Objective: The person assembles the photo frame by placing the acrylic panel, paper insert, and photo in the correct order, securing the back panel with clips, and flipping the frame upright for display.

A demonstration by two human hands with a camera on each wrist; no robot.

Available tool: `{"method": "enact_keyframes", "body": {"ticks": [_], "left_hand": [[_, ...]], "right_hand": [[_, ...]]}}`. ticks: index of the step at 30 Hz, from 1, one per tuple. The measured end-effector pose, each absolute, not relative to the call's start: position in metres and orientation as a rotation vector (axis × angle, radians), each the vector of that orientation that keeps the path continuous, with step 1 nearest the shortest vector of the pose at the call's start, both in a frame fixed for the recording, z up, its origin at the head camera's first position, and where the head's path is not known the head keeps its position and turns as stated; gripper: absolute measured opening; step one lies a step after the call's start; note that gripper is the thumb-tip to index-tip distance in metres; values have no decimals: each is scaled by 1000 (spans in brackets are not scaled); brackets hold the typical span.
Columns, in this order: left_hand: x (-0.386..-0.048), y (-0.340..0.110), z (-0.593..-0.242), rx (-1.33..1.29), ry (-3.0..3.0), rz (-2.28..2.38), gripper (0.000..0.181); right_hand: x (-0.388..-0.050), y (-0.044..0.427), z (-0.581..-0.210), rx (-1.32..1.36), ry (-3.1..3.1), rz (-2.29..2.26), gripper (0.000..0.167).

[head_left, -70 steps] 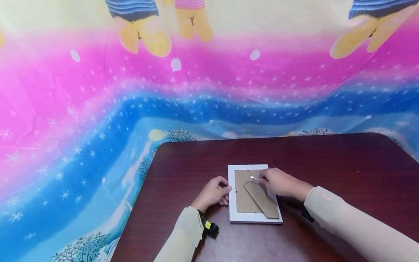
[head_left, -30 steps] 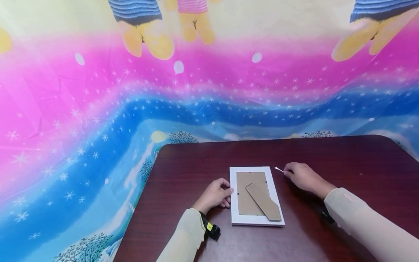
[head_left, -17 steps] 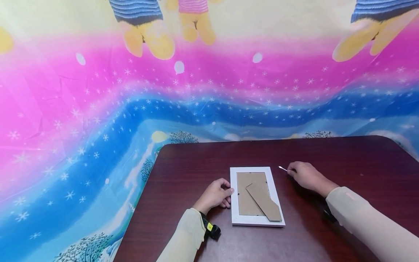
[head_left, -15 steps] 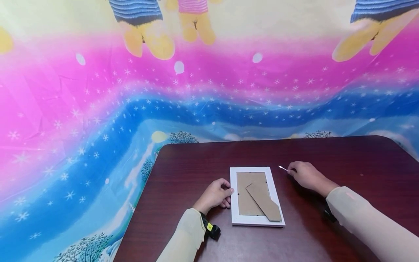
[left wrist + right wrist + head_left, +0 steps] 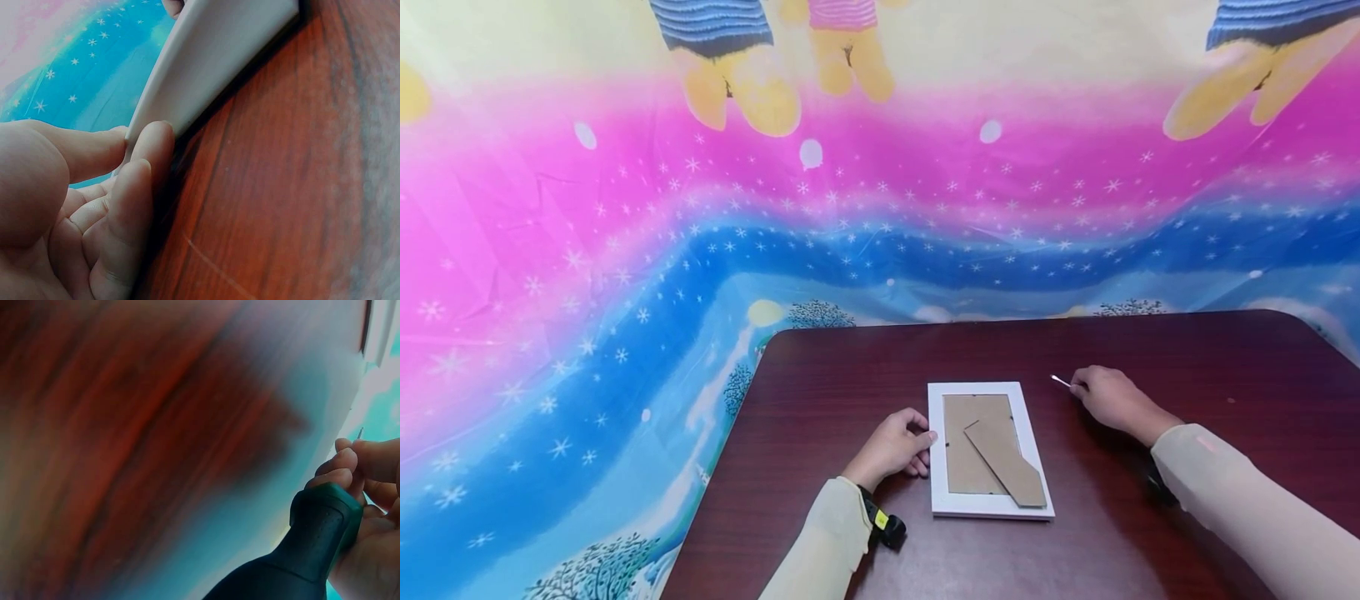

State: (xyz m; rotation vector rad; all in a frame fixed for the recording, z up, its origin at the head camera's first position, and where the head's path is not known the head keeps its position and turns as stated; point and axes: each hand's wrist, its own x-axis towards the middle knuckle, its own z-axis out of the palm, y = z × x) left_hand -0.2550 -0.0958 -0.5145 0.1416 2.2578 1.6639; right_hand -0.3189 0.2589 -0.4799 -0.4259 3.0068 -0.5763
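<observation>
A white picture frame (image 5: 938, 467) lies on its face on the dark red-brown table, its brown backing board (image 5: 958, 462) and slanting stand leg (image 5: 1003, 462) upward. Small dark tabs show around the backing. My left hand (image 5: 895, 446) pinches the frame's left edge, thumb on top and fingertips against the side, as the left wrist view shows. Off to the right, clear of the frame, my right hand (image 5: 1112, 398) grips a screwdriver (image 5: 312, 531) with a black and green handle. Its pale metal tip (image 5: 1060, 381) points left toward the back; the handle is hidden in the head view.
The table (image 5: 850, 358) has a rounded back edge, with a printed snow-scene cloth (image 5: 850, 208) hanging behind it. A black wrist camera (image 5: 887, 529) sits on the left wrist, just over the tabletop.
My right hand has drawn the screwdriver off the frame's upper part and away to the right, drifting slightly farther lately. The left hand and frame have stayed put.
</observation>
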Motion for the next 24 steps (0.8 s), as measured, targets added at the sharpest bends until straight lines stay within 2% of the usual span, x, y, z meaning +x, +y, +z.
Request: {"method": "enact_keyframes", "body": {"ticks": [24], "left_hand": [[-253,-96,-512,132,2277,1642,18]], "right_hand": [[-329,273,-482,-356,3015,-566,16]]}}
